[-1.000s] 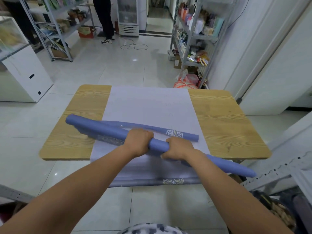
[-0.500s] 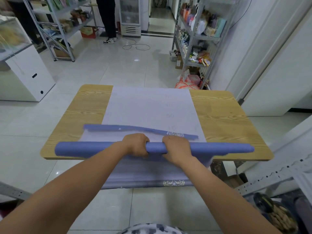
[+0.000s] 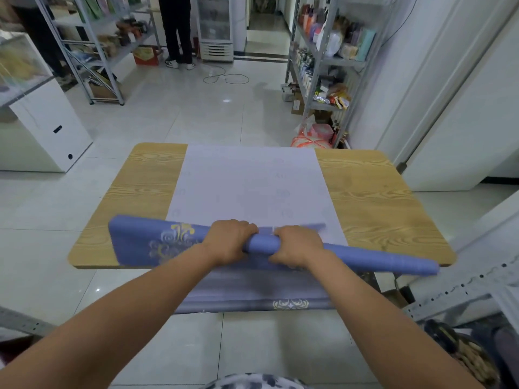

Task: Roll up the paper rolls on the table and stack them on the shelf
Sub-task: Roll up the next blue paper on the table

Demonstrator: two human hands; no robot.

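- the left hand [image 3: 229, 242] is clenched round the blue paper roll [image 3: 379, 258], knuckles up, fingers curled over its far side.
- the right hand [image 3: 299, 245] grasps the same roll just to the right of the left hand; a short stretch of roll shows between the two, and the hands are apart.
- from the right hand the roll runs on rightward as a tight tube, its end sticking out past the near right corner of the table [image 3: 379, 197].
- left of the left hand the roll is loose and flattened into a wide flap [image 3: 134, 242] with a gold and white pattern, lying over the table's near left part.
- beyond both hands a pale sheet [image 3: 252, 186] lies flat down the middle of the table to its far edge; below the hands its near end hangs off the table, blue-grey with a white ornament.
- just beyond the right hand a thin blue strip shows, too blurred to make out.
- far beyond the right hand stands a metal shelf [image 3: 323, 60] with bottles and packets.
- far beyond the left hand a person [image 3: 177, 29] stands on the tiled floor, only legs showing, with a white cabinet [image 3: 45, 127] well off to the left.
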